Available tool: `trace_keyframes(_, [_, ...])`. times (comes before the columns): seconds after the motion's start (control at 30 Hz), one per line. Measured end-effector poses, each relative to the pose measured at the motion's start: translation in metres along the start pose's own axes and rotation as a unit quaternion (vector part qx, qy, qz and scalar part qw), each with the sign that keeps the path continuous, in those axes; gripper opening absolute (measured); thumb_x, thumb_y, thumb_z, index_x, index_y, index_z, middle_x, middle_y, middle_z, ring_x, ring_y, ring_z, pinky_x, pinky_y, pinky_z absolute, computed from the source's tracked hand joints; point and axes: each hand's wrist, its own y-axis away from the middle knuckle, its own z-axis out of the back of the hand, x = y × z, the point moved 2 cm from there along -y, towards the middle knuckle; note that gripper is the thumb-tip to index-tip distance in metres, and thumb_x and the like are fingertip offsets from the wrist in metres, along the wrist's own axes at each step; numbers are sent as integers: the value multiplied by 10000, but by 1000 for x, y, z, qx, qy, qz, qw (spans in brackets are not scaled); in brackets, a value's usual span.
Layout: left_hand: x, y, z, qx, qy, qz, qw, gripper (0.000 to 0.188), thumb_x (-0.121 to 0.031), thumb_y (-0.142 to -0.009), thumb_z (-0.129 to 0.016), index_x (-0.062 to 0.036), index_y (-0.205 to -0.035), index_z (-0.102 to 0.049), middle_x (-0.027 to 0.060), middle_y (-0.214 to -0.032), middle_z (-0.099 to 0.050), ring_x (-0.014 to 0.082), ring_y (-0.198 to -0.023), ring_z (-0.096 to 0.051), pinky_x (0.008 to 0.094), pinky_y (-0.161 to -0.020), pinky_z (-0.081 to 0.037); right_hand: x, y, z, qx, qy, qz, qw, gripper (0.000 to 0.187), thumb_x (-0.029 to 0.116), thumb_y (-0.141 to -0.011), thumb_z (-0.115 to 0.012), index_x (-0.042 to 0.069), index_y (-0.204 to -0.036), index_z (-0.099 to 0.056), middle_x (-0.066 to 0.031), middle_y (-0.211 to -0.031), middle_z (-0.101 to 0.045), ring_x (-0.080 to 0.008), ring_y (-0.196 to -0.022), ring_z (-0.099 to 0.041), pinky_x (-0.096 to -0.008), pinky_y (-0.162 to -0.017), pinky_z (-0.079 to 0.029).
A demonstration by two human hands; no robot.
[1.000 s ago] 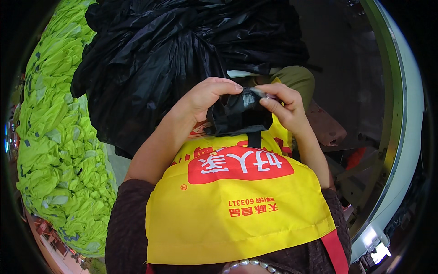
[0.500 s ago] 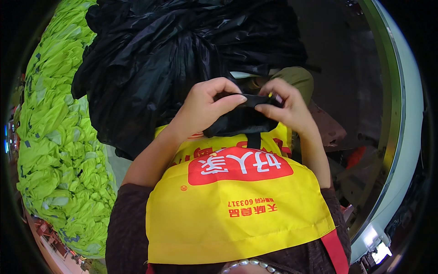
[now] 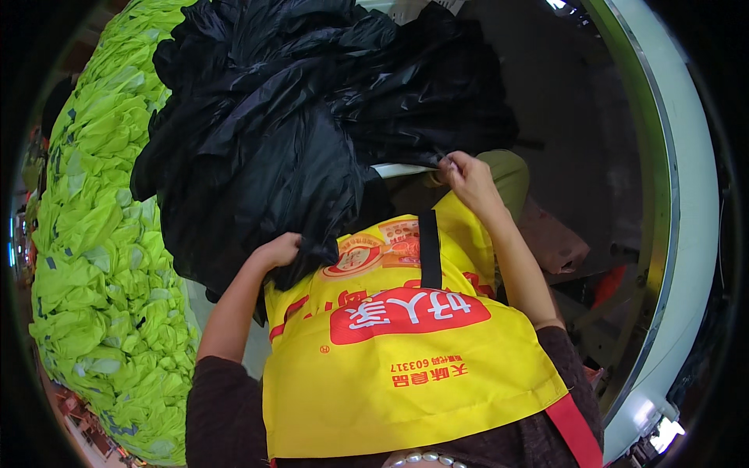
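Note:
A large heap of thin, shiny black fabric point(image 3: 257, 156) lies in front of me and hangs down over my lap at the left. My left hand point(image 3: 279, 252) is closed on a gathered fold of it, low beside my yellow apron point(image 3: 421, 366). Farther away and to the right, my right hand point(image 3: 471, 184) pinches another edge of the same fabric above my right knee point(image 3: 507, 175). Folds of cloth hide some of the left fingertips. Between my hands the fabric spreads loosely.
A long pile of bright lime-green fabric pieces point(image 3: 109, 296) runs down the left side. A white plastic container edge point(image 3: 402, 169) shows beneath the black fabric. At the right curves a pale tabletop edge point(image 3: 690, 195), with a brownish object point(image 3: 550, 242) below it.
My hands were close together, pinching a black edge in front of my apron. Now they are spread apart, the left drawn left and nearer my body. The black fabric has shifted with them.

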Motion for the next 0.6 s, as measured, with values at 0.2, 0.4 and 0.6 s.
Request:
trace_keyframes(0.2, [16, -131, -28, -79, -213, 154, 962, 402, -183, -819, -560, -57, -1200, -524, 180, -1192, -540, 327, -1095, -524, 380, -925, -418, -75, -55, -38, -14, 197, -218, 956, 284, 252, -792, -585, 21, -951, -630, -226, -890, -624, -388, -877, -591, -440, -754, -469])
trace_keyframes(0.4, [-6, -131, -52, -75, -215, 89, 970, 413, -305, -830, -546, -84, -1179, -542, 174, -1190, -541, 310, -1087, -531, 383, -920, -418, -88, -51, -49, -18, -269, -134, 954, 221, 139, -746, -677, -17, -889, -613, -74, -771, -610, -159, -689, -564, -271, -614, -445])
trace_keyframes(0.6, [-135, 0, -22, -410, -97, -274, 864, 452, -82, -674, -680, -78, -1103, -536, 111, -1109, -552, 304, -1034, -531, 367, -872, -439, 66, 59, -62, 16, -135, 221, 966, 153, 47, -692, -660, 29, -833, -605, -141, -768, -598, -299, -663, -595, -332, -568, -479])
